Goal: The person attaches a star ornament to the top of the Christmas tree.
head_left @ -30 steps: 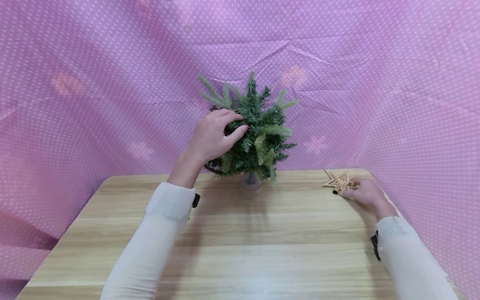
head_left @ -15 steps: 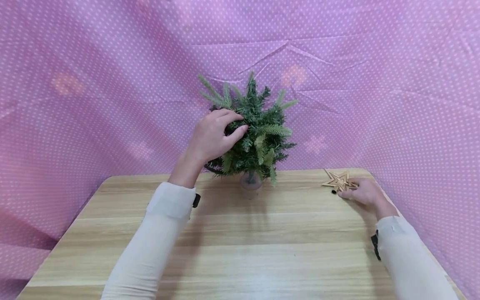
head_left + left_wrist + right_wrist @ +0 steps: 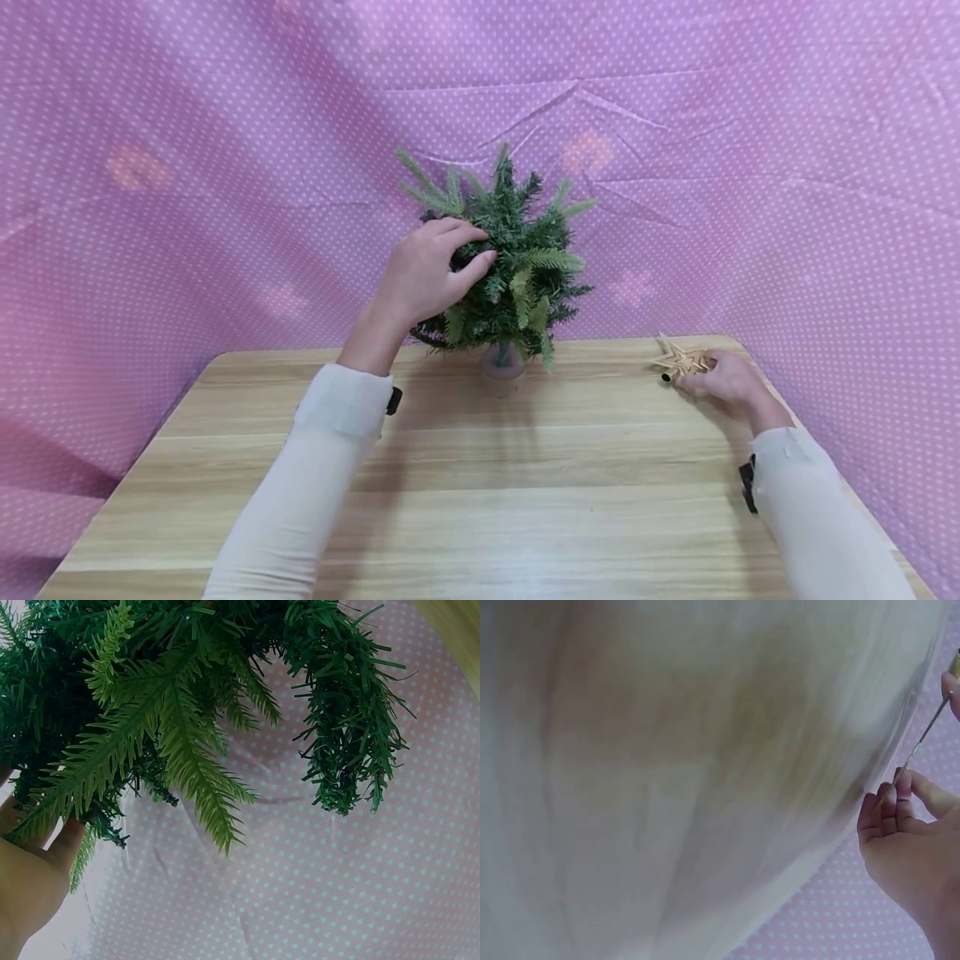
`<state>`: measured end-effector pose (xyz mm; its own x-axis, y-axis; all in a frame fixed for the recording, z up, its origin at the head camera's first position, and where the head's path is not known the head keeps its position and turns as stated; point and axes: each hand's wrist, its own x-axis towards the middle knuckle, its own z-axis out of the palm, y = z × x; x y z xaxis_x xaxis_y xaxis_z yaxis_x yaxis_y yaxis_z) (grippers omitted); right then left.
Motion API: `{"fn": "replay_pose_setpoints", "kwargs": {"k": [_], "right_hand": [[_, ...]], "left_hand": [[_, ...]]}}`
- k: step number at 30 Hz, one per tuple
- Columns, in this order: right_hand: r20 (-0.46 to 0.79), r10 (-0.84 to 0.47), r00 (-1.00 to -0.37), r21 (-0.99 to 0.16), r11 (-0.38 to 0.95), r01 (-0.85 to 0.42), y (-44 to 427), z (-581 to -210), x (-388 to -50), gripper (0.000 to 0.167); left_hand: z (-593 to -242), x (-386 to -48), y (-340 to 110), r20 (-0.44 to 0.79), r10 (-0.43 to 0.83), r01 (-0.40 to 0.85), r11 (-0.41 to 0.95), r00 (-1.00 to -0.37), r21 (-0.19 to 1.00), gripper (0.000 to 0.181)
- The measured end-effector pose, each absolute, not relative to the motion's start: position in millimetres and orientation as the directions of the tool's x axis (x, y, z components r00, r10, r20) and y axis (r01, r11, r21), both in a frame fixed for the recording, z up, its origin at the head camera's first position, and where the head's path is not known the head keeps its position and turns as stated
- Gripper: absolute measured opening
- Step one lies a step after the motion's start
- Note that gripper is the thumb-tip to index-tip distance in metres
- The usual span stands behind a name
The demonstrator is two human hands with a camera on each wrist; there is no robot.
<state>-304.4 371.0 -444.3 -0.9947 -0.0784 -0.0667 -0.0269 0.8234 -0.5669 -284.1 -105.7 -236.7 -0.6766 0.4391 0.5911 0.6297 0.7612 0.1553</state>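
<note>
At the back of the table stands a small artificial Christmas tree point(image 3: 525, 229) on a pale, see-through-looking base point(image 3: 501, 381). My left hand point(image 3: 422, 271) grips its foliage from the left, thumb and fingers curved round the branches. In the left wrist view the fingertips of that hand point(image 3: 34, 889) are partly hidden by green sprigs. Near the table's back right corner, my right hand point(image 3: 726, 379) pinches a gold star tree topper point(image 3: 681, 361) by its right side. The topper's dark tube opening faces left. In the right wrist view the star point(image 3: 930, 727) appears edge-on.
The wood-grain table point(image 3: 510, 500) has rounded back corners. Pink dotted cloth point(image 3: 675, 100) hangs close behind it and along both sides. Tree branches spread out past the table's back edge.
The star has tilted and risen slightly in my right hand, its tube end shifting a little left and up. My left hand and the tree have stayed where they were.
</note>
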Motion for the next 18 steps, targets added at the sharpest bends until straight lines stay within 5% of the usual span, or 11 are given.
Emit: {"fn": "replay_pose_setpoints", "kwargs": {"k": [18], "right_hand": [[0.113, -0.113, -0.987, -0.472, 0.868, -0.154, 354.6, -423.0, -311.1, 0.095]], "left_hand": [[-236.9, -284.4, -106.0, 0.577, 0.428, 0.615, 0.770, -0.695, 0.171, 0.037]]}}
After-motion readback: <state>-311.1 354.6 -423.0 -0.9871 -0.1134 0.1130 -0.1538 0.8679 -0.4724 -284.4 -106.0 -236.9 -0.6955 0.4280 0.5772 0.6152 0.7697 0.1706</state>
